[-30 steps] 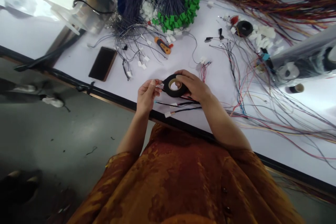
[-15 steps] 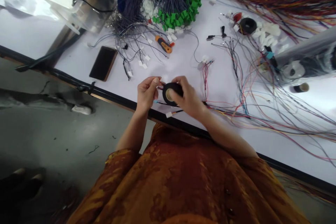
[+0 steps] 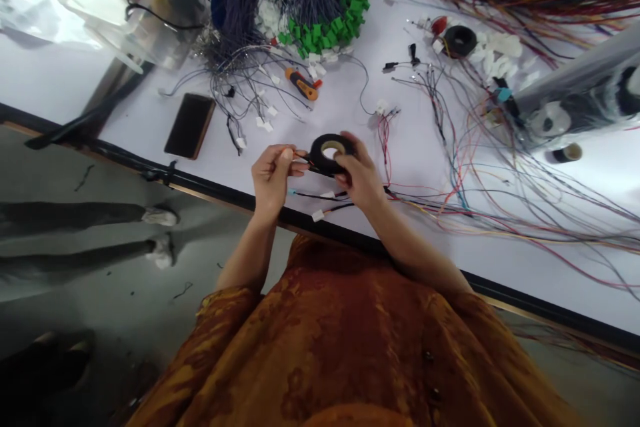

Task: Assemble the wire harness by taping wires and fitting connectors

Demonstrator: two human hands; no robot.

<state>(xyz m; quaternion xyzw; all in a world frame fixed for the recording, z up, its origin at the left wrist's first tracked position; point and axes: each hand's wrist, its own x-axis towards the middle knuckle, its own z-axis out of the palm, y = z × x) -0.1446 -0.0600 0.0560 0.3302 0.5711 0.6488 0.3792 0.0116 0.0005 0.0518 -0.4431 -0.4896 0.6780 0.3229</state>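
Note:
My right hand [image 3: 361, 175] grips a roll of black tape [image 3: 320, 161] at its right side, the light core ring facing up. Pinched between thumb and fingers of my left hand [image 3: 273, 175] are thin wires [image 3: 299, 154], orange and dark, that run toward the tape roll. Whether the tape sticks to the wires is too small to tell. Just below the hands, cables with white connectors [image 3: 319, 215] lie along the table's front edge, beside one with a light-blue tip [image 3: 291, 192].
A phone [image 3: 189, 125] lies to the left, an orange-black cutter [image 3: 301, 83] ahead. Behind are bundled wires with green connectors [image 3: 325, 33]. Loose wires [image 3: 450, 147] spread rightward, near another tape roll [image 3: 460, 41] and a plastic-wrapped roll [image 3: 575, 107]. Another person's legs [image 3: 75, 215] stand at left.
My right hand has turned the tape roll so its open core shows, with fingers now at its right side. My left hand keeps its pinch. More of the other person's legs shows.

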